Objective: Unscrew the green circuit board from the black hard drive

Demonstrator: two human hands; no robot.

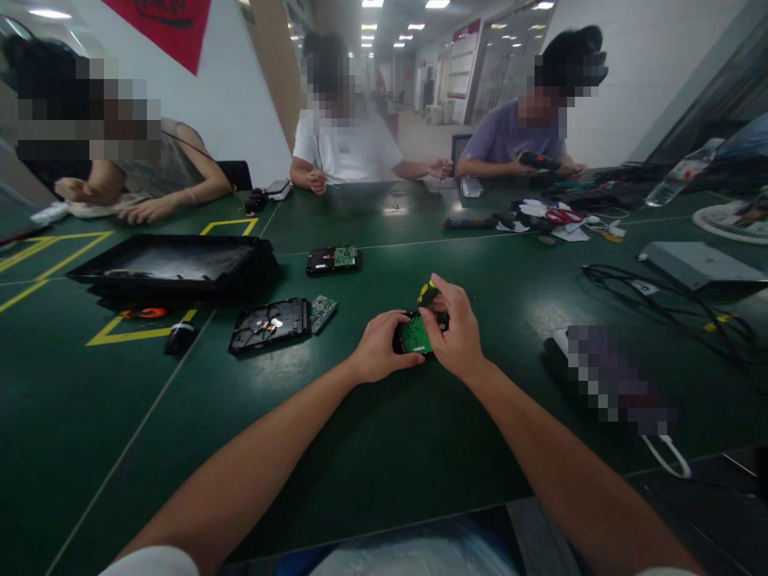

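A hard drive with a green circuit board (415, 336) facing up lies on the green table in front of me. My left hand (384, 346) grips its left side, thumb along the near edge and fingers at the far edge. In my right hand (454, 330) is a screwdriver with a yellow and black handle (428, 294), held upright over the board. Its tip is hidden by my fingers. Left of my hands are a black hard drive (270, 326) and a small loose circuit board (324, 312). Farther back sits another hard drive (334, 260) with a partly green top.
A stack of black trays (174, 260) stands at the left, near a black mouse-like object (181, 338). Right are a grey box (708, 264), black cables (645, 296) and a blurred-out long object (618, 376). Several people sit across the table, beside scattered tools and a bottle (684, 172).
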